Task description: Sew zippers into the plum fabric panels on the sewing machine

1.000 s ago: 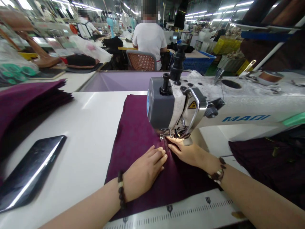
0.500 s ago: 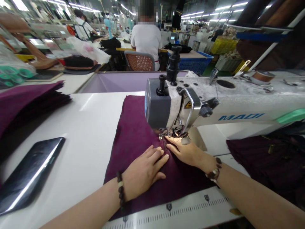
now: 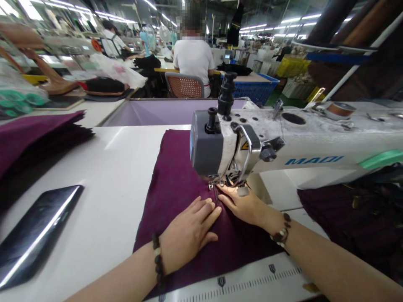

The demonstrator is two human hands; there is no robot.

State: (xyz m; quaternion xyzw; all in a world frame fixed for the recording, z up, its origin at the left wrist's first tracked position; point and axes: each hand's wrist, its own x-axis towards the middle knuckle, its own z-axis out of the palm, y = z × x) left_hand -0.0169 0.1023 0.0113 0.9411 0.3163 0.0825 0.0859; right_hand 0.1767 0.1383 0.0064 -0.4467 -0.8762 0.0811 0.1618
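Note:
A dark purple fabric panel (image 3: 170, 180) lies flat under the head of a sewing machine (image 3: 208, 147). My left hand (image 3: 192, 226) rests on the panel, fingers stretched out, just in front of the presser foot (image 3: 213, 184). Beside the foot on the right, my right hand (image 3: 244, 203) presses the cloth with fingers extended; some of its fingertips are hidden behind the machine's needle parts. Between the hands runs a narrow strip, perhaps a zipper (image 3: 216, 196), leading to the foot.
A black phone (image 3: 37, 230) lies on the white table at the left, below a stack of purple fabric (image 3: 40, 134). More purple pieces (image 3: 349, 218) are heaped at the right. A ruler scale (image 3: 248, 284) marks the front edge. A person in white (image 3: 193, 56) sits ahead.
The camera view has shifted slightly, so the machine appears a little lower. Both hands stay on the fabric in nearly the same pose beside the presser foot.

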